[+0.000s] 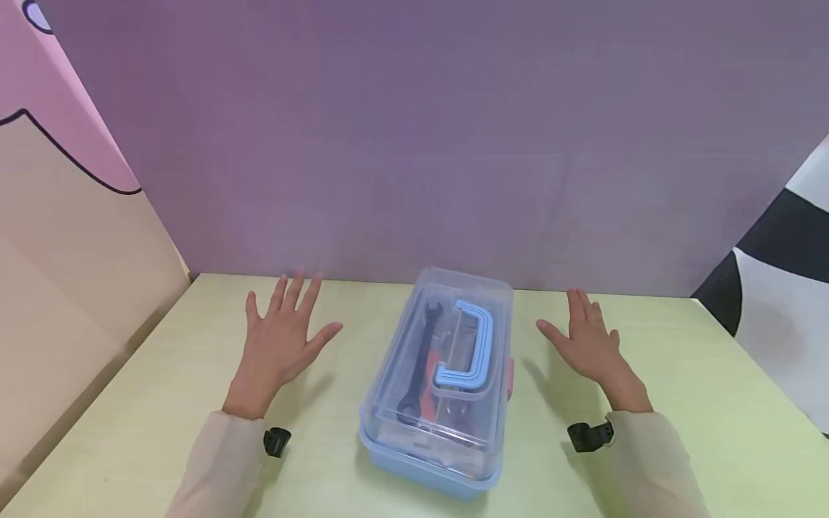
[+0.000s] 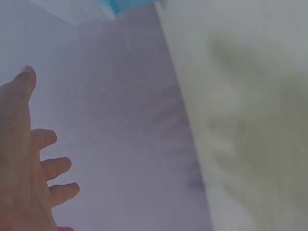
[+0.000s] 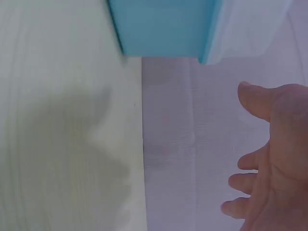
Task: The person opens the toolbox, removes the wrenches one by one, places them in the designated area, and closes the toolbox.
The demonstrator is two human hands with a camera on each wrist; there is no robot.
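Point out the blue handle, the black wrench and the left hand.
blue handle (image 1: 481, 338), head view, on its long bar atop the clear lid.
black wrench (image 1: 419, 363), head view, mid-shaft, inside the box.
left hand (image 1: 280, 339), head view, back of the hand.

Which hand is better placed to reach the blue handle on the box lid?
Probably the right hand: the blue handle sits toward the right side of the lid. The left hand, also open, hovers farther away.

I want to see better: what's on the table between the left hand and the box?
Nothing: in the head view only bare table separates the left hand from the box.
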